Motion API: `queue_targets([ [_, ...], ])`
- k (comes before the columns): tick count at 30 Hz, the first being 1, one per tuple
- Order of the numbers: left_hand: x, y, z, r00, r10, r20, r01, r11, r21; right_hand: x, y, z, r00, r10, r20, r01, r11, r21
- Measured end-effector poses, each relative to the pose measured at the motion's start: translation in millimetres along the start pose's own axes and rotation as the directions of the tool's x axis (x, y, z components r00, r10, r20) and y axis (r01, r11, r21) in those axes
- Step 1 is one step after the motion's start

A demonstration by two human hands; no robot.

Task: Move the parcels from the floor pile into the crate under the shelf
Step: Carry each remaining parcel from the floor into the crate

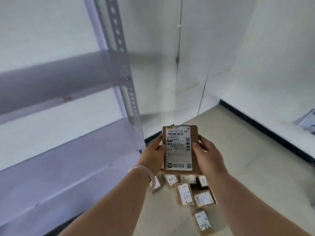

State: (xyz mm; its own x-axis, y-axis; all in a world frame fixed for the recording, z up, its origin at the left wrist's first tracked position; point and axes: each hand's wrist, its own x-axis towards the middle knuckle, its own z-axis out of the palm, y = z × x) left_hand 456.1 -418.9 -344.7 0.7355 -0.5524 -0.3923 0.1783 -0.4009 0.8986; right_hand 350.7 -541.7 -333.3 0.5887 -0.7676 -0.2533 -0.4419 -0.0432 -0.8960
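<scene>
At left stands the shelf [68,150]; no crate is visible. The left hand [153,154] and right hand [208,156] each grip a side of one labelled parcel [179,149], raised above the floor pile [185,193]. Many parcels remain there, so most of the work appears outstanding.

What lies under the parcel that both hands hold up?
Below the held parcel, gripped by the left hand and right hand, more parcels lie on the floor. It covers the pile's far edge.
</scene>
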Motion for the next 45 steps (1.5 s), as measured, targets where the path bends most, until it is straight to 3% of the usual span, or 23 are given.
queue_targets([
  [8,-138,91,-103,0.942,0.099,-0.321,-0.133,0.987,-0.086,-94,-145,12,0.924,-0.335,0.187,0.340,0.941,0.007],
  [11,-190,88,-144,0.882,0.134,-0.451,-0.161,0.987,-0.024,-133,-177,38,0.856,-0.424,0.295,0.434,0.900,0.034],
  [21,-348,27,-283,0.679,0.025,-0.734,-0.195,0.970,-0.147,-280,-224,166,0.612,-0.509,0.606,0.590,0.804,0.079],
  [31,-467,-78,-405,0.568,-0.115,-0.815,-0.090,0.976,-0.200,-421,-205,311,0.490,-0.430,0.758,0.569,0.817,0.095],
  [34,-492,-106,-438,0.585,-0.150,-0.797,-0.102,0.961,-0.256,-454,-198,350,0.492,-0.401,0.772,0.547,0.833,0.083],
  [38,-506,-138,-472,0.577,-0.141,-0.805,-0.051,0.977,-0.208,-478,-182,391,0.503,-0.342,0.794,0.510,0.859,0.046],
  [45,-487,-167,-506,0.601,-0.255,-0.758,-0.058,0.932,-0.359,-472,-177,445,0.502,-0.272,0.821,0.492,0.871,-0.012],
])
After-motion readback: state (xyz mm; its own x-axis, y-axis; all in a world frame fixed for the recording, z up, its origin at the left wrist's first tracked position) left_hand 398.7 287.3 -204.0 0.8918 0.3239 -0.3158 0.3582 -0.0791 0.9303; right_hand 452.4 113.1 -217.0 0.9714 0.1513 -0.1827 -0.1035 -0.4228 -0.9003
